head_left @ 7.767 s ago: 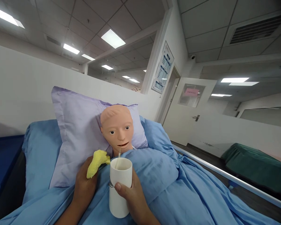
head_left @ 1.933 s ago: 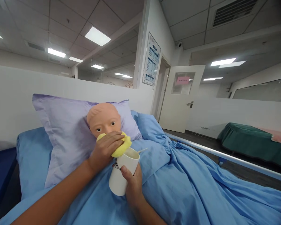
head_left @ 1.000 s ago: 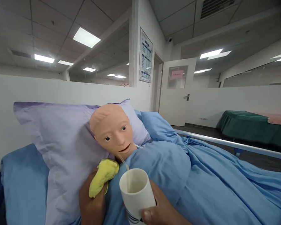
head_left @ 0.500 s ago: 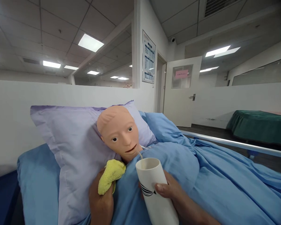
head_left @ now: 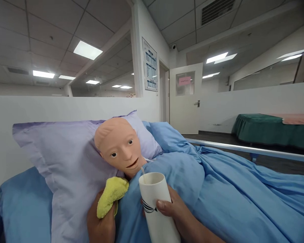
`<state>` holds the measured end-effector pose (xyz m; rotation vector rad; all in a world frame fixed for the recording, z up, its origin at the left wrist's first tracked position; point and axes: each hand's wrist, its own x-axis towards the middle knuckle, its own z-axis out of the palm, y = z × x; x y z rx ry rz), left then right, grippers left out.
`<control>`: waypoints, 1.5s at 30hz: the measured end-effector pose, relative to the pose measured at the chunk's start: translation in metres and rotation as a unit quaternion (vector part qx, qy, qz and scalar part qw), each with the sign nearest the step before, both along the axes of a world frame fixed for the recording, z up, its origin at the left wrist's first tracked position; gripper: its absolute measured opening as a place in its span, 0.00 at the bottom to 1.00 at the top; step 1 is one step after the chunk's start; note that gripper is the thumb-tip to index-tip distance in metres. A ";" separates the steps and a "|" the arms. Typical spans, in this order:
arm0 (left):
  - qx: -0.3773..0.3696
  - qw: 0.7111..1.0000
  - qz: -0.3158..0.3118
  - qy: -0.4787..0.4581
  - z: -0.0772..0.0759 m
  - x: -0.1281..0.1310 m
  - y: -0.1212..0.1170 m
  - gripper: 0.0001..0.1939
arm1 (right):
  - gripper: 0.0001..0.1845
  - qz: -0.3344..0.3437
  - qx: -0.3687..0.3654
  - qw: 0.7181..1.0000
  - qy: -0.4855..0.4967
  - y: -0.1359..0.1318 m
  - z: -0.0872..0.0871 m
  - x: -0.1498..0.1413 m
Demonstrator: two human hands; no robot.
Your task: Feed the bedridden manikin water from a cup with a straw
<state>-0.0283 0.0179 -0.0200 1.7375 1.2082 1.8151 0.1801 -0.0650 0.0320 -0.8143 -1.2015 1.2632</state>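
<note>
In the head view, the left hand (head_left: 101, 221), at the near left, is curled around a bunched yellow cloth (head_left: 111, 195), pinching it so that the fluffy fold stands up over the knuckles; its far end lies just beside the manikin's neck. The right hand (head_left: 174, 206), near the middle, is wrapped around a white cup (head_left: 155, 209), the thumb pressed on the near side and the other fingers mostly hidden behind. The cup leans slightly to the left, its black line pattern facing near and left, and a clear straw (head_left: 143, 171) rises from the left part of its mouth toward the manikin head (head_left: 119, 145). The straw's tip is near the chin, below the parted lips; whether it touches the manikin cannot be told. The head rests on a lilac pillow (head_left: 66, 152), tipped over to the right, with a blue quilt (head_left: 174, 175) drawn up to the neck and spreading right. Beyond the quilt runs a pale bed rail (head_left: 243, 149). Far off stand an open door (head_left: 184, 114) bearing a pink sign (head_left: 184, 80) and, farther right, a green-draped bed (head_left: 258, 131).
</note>
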 end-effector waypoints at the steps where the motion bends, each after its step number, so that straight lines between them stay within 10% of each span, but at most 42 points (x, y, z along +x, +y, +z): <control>1: 0.003 1.000 0.004 -0.003 0.000 0.001 -0.001 0.15 | 0.33 0.002 0.000 1.000 0.000 0.000 0.000 0.000; 45: -0.025 0.999 0.033 -0.017 0.007 0.011 -0.013 0.15 | 0.31 0.067 -0.005 0.998 -0.001 -0.008 0.002 -0.005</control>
